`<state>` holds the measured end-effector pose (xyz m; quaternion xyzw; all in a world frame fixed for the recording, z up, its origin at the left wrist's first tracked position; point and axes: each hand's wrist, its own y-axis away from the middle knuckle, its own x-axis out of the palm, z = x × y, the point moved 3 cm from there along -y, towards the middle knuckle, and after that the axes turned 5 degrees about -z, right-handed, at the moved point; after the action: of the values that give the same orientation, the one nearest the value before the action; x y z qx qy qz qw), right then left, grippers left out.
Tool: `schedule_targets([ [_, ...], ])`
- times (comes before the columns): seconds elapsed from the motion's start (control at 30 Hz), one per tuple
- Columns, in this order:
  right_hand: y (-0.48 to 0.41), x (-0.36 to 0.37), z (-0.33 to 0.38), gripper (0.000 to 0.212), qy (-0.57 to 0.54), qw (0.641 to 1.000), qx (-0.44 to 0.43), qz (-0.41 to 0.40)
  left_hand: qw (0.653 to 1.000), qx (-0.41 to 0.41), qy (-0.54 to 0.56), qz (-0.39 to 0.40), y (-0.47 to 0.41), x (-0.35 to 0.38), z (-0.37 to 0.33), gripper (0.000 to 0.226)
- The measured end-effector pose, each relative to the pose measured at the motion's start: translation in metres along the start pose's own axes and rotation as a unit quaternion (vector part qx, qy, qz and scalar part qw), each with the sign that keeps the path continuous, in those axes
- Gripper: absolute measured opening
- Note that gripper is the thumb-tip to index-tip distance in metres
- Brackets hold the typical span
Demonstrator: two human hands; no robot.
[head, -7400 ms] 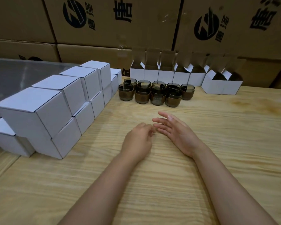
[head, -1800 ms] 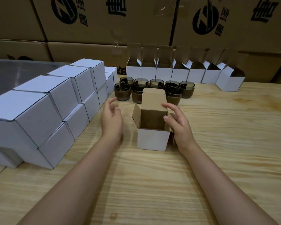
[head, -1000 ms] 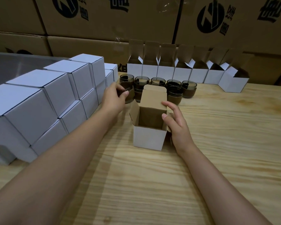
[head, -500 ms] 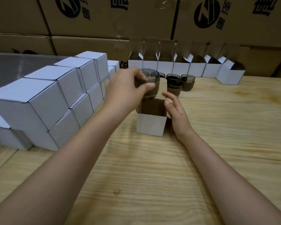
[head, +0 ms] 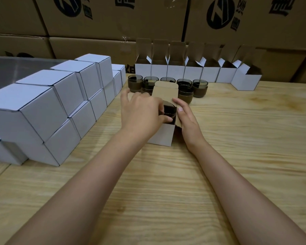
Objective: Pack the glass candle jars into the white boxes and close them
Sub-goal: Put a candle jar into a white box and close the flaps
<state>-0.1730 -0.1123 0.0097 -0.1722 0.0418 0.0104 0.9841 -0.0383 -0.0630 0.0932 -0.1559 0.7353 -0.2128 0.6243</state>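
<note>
At the left, closed white boxes sit stacked on the wooden table. Our left hand curls fingers and thumb around a glass candle jar, partway inside the open white box at centre. Our right hand, fingers nearly straight, rests against that box's right flap. Behind stand more jars and a row of open boxes.

Your left hand covers most of the jar in the open box. Only the jar's dark rim and a strip of glass show, and your fingertips on its far side are out of sight. The box's raised flap hides parts of the jars behind it. The stack of closed boxes runs off the left edge. The top edge cuts the printing on the cartons.
</note>
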Motion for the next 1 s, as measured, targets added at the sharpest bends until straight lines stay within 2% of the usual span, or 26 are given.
schedule_targets([
  [0.27, 0.001, 0.001, 0.003, 0.034, -0.001, 1.000, -0.001, -0.003, 0.974, 0.014, -0.155, 0.164, -0.030, -0.003, -0.010, 0.060],
  [0.4, 0.002, 0.000, 0.004, 0.031, 0.005, 1.000, -0.005, -0.003, 0.935, 0.041, -0.235, 0.262, -0.041, 0.004, -0.013, 0.064],
  [0.47, 0.001, 0.000, 0.004, 0.030, 0.002, 1.000, -0.002, -0.001, 0.922, 0.053, -0.241, 0.299, -0.041, 0.008, -0.014, 0.071],
  [0.53, 0.002, 0.000, 0.005, 0.032, 0.000, 1.000, 0.002, 0.003, 0.923, 0.023, -0.199, 0.329, -0.036, 0.010, -0.012, 0.088],
  [0.57, 0.002, 0.000, 0.005, 0.034, 0.000, 1.000, 0.000, 0.005, 0.931, 0.011, -0.169, 0.324, -0.032, 0.009, -0.011, 0.090],
  [0.63, 0.002, 0.000, 0.006, 0.030, 0.000, 1.000, -0.006, 0.004, 0.962, 0.039, -0.112, 0.245, -0.029, 0.005, -0.012, 0.071],
  [0.7, 0.002, 0.000, 0.005, 0.029, -0.001, 1.000, -0.009, 0.001, 0.993, 0.076, -0.013, 0.086, -0.027, -0.004, -0.008, 0.051],
  [0.77, 0.002, 0.001, 0.005, 0.029, -0.011, 1.000, -0.005, -0.001, 0.988, 0.018, 0.139, -0.065, -0.022, -0.008, 0.005, 0.043],
  [0.83, 0.002, 0.001, 0.004, 0.029, -0.020, 1.000, 0.001, -0.002, 0.942, -0.093, 0.303, -0.112, -0.014, 0.003, 0.023, 0.030],
  [0.87, 0.002, 0.001, 0.005, 0.028, -0.022, 1.000, 0.003, -0.003, 0.896, -0.166, 0.403, -0.089, -0.009, 0.011, 0.030, 0.032],
  [0.93, 0.003, 0.002, 0.007, 0.029, -0.024, 1.000, 0.008, -0.005, 0.769, -0.289, 0.570, -0.010, 0.003, 0.032, 0.035, 0.056],
  [0.97, 0.003, 0.002, 0.008, 0.030, -0.025, 1.000, 0.010, -0.005, 0.733, -0.322, 0.599, 0.022, 0.008, 0.040, 0.036, 0.065],
  [1.0, 0.004, 0.002, 0.008, 0.030, -0.027, 1.000, 0.011, -0.005, 0.721, -0.333, 0.606, 0.045, 0.011, 0.047, 0.036, 0.067],
])
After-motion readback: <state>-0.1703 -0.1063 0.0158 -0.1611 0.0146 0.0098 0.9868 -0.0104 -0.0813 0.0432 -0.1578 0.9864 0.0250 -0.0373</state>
